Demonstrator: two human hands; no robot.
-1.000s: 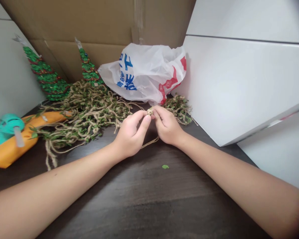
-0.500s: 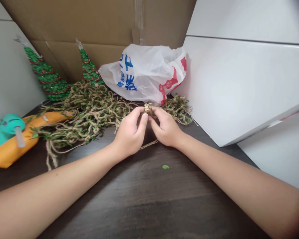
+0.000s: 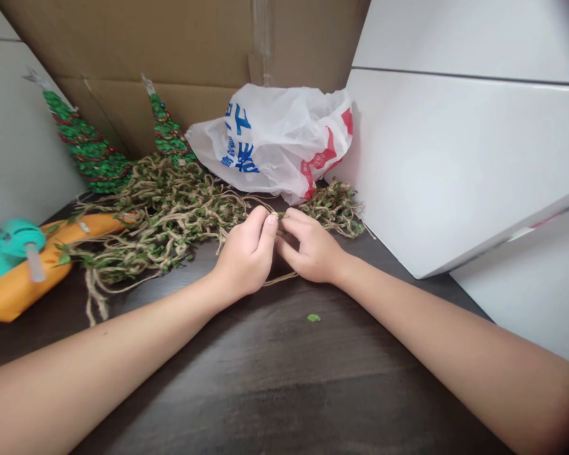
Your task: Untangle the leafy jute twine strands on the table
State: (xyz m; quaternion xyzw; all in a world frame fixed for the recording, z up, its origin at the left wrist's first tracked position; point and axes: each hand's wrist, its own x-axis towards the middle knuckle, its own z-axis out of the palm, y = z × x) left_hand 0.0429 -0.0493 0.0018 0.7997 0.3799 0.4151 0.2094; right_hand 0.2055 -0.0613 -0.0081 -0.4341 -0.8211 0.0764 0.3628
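Observation:
My left hand [image 3: 244, 253] is closed, its thumb and index finger pinching a small knot of jute twine [image 3: 274, 217]. Just to the right, my right hand [image 3: 313, 248] has its fingers curled around the leafy twine, with a bit of green showing at the fingertips; its grip is partly hidden. A tangled leafy twine garland [image 3: 180, 205] lies heaped behind and left of my hands. Another leafy clump [image 3: 334, 207] rests beyond my right hand. A thin cord [image 3: 281, 279] passes beneath both hands on the dark table [image 3: 284, 379].
One loose green leaf [image 3: 313, 318] lies in front. At left are a teal glue gun [image 3: 16, 243] and an orange holder [image 3: 42, 275]. Two small tinsel trees [image 3: 88, 148] and a white plastic bag [image 3: 284, 139] stand before cardboard [image 3: 146, 44]. A white box [image 3: 431, 158] borders the right.
My hands have drawn slightly apart at the fingertips. The twine knot has sunk lower between them, under my left thumb. My right thumb has moved away from the left one.

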